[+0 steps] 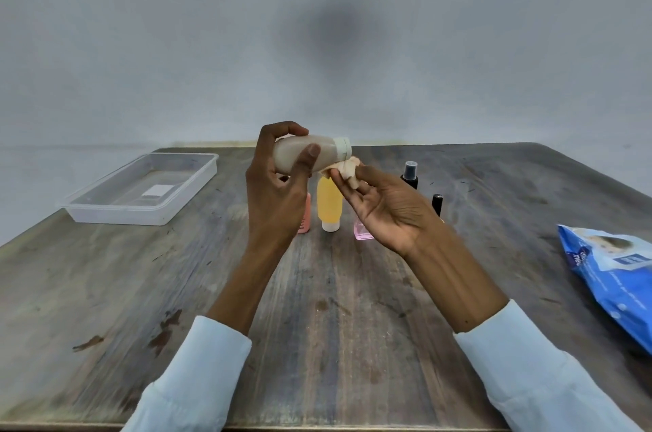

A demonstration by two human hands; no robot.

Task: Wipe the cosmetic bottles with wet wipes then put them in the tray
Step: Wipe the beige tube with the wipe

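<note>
Gripping a beige bottle [310, 157] on its side above the table [106, 290], the left hand [278, 191] curls fingers and thumb around it. The right hand [384, 209], at its 3 o'clock, pinches a crumpled wipe [347, 168] against the cap end. The clear tray [141, 191] sits at 9 o'clock, well apart.

On the counter [317, 290], the tray [106, 212] sits far left, the wipes pack [614, 276] far right, and 5 bottles [330, 209] stand between them, behind both hands.
</note>
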